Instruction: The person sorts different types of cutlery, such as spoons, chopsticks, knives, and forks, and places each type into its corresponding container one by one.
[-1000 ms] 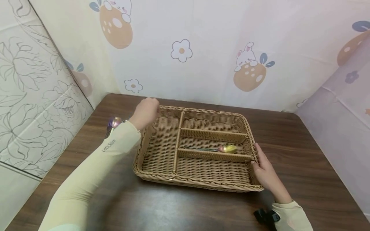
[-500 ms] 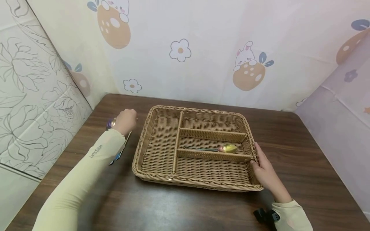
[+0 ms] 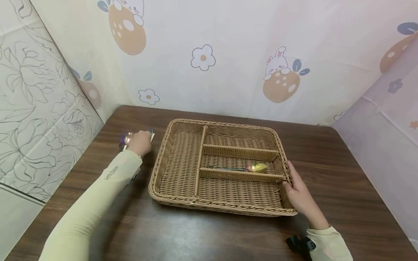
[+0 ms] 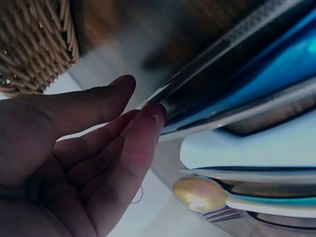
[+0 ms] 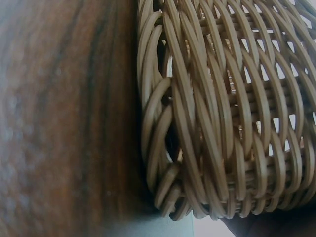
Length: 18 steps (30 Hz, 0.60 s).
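1. Cutlery [image 4: 276,64] lay on the desk [image 3: 183,232], left of the wicker basket [image 3: 225,207].
2. The left hand [image 3: 141,143] was over it, thumb and forefinger apart; contact was unclear.
3. The right hand [image 3: 300,194] gripped the basket's right rim.

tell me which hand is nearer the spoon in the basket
Right: the right hand grips the right rim of the basket, near the bowl of the spoon. The left hand is beyond the basket's left side, by other cutlery.
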Motion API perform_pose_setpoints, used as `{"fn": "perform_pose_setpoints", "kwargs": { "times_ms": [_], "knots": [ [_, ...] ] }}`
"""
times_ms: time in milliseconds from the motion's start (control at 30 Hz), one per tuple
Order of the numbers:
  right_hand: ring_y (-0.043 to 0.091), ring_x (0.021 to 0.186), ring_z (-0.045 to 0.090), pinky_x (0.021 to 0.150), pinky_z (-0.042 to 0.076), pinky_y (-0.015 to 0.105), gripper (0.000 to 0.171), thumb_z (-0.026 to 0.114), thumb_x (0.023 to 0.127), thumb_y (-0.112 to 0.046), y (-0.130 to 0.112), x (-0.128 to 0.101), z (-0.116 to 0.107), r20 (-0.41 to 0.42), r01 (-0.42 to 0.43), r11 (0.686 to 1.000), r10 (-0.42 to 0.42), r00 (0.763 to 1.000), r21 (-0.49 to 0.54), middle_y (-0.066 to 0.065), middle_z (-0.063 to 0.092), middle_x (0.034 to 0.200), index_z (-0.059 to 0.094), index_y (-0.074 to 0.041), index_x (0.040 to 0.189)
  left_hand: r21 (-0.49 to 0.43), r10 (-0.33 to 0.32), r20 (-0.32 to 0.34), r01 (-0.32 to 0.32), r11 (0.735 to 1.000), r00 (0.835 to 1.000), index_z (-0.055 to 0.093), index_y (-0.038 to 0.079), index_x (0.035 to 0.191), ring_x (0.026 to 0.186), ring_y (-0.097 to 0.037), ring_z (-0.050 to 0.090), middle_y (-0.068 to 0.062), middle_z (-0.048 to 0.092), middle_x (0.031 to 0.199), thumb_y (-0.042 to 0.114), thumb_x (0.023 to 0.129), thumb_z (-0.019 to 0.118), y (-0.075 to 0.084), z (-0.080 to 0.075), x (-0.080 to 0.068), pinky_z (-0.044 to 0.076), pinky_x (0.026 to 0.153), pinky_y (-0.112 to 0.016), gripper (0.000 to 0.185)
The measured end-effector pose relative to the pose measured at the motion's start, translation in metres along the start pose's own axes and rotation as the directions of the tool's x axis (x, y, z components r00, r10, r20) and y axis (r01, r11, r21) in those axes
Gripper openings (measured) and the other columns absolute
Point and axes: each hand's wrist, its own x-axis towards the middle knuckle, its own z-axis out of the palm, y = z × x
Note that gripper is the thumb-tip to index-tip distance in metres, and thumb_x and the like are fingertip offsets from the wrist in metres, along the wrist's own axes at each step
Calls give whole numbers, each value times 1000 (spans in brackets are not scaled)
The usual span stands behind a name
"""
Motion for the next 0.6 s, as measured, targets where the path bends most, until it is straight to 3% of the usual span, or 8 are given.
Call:
{"fn": "perform_pose_setpoints", "kwargs": {
  "times_ms": [300,600],
  "knots": [
    [49,137,2,104,8,66,68,35,97,4,0,0,0,-7,7,1000,-7,1000,-8,31,-3,153,-5,-4,151,-9,-8,-12,8,1000,1000,51,-3,70,73,-43,62,-26,62,79,-10,73,48,1,5,1,51,59,-51,8],
    [49,138,2,105,8,65,68,36,96,4,-1,0,0,-15,4,1000,-4,1000,-13,31,-2,153,-4,-3,151,-53,14,2,-14,998,1000,41,6,60,59,-28,50,-13,51,64,-8,67,50,1,0,-2,45,51,-42,18]
  ]
}}
